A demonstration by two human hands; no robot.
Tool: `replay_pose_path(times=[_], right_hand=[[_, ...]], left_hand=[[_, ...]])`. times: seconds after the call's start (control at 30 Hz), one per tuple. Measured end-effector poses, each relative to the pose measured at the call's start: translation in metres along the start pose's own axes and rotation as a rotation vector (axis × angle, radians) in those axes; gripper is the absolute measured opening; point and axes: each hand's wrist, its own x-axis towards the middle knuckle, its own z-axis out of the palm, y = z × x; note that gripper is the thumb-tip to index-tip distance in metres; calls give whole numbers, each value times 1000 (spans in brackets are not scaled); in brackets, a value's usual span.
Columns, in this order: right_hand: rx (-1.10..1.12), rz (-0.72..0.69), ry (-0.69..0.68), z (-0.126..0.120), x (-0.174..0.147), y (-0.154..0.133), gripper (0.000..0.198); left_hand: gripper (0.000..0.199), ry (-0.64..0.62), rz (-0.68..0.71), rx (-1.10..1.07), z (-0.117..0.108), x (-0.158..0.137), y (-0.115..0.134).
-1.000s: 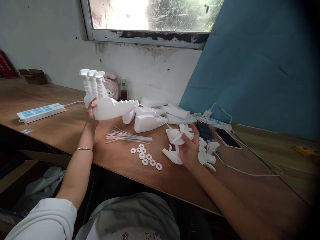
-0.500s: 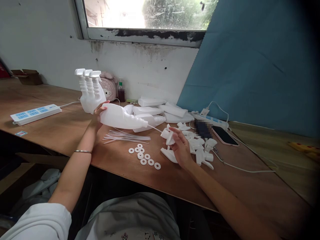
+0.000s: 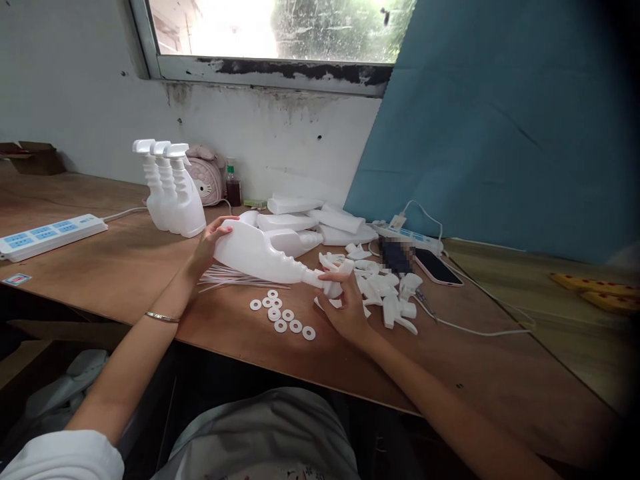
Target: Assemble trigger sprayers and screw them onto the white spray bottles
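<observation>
My left hand [image 3: 213,245] grips the base end of a white plastic bottle [image 3: 255,252], which is tilted with its neck pointing down to the right. At the neck, my right hand [image 3: 347,303] is closed on a white trigger sprayer head [image 3: 333,283]; the head meets the bottle's mouth, and the tube is out of sight. Under the bottle lies a bundle of thin white tubes [image 3: 240,277]. Several white ring washers [image 3: 281,326] are spread nearer the table edge. More loose trigger sprayer heads [image 3: 385,287] lie in a pile beyond my right hand.
Three bottles with sprayers [image 3: 173,193] stand upright at the back left. Empty bottles [image 3: 325,217] lie piled along the wall. A power strip [image 3: 53,235] sits left; a phone [image 3: 439,267] and cable [image 3: 480,330] lie right. A bag [image 3: 207,177] stands behind.
The sprayer head and bottle neck have come together; the tube that showed between them is now hidden. The bottle's neck end has dipped lower. The view has shifted slightly to the right.
</observation>
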Motion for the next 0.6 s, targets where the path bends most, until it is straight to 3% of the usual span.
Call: replay_pose_path(times=[0.27, 0.6], right_hand=[[-135, -115, 19, 1, -2, 0, 18], [-132, -64, 76, 0, -1, -1, 31]], left_hand=[[36, -11, -43, 17, 9, -5, 5], [34, -15, -66, 9, 10, -4, -3]])
